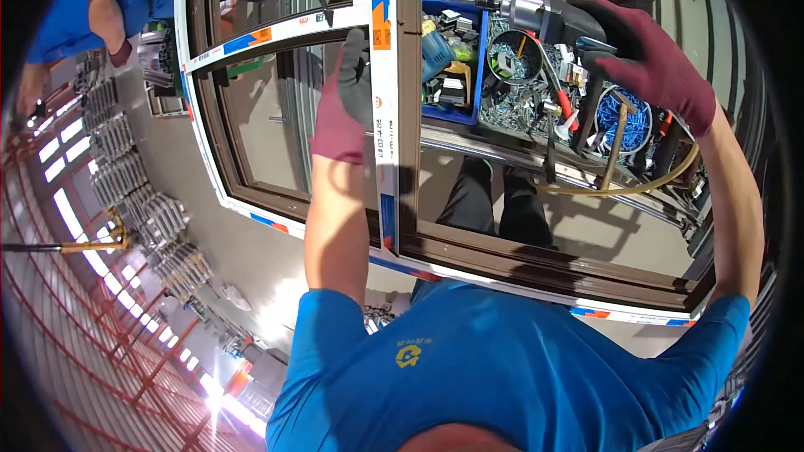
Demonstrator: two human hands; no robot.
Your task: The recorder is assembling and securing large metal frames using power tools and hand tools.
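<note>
A brown window frame [409, 117] with white protective film lies below me. My left hand [343, 100], in a maroon glove with grey fingers, is at its upright middle bar; one finger points up and the others bend around the bar's edge. Higher up on the right, my right hand [649, 59], gloved alike, is closed around a power drill [544, 18]. The drill's long thin bit points left and reaches across the middle bar; whether its tip touches anything I cannot tell. Part of the drill's grip is hidden by the glove.
Beyond the frame's right opening stand a blue bin [481, 75] with a teal power tool [434, 52], loose screws, a tub of blue screws [624, 121], a hammer [618, 138] and a curved hose [670, 177]. A co-worker in blue [100, 8] is at the upper left, near stacked profiles [159, 209].
</note>
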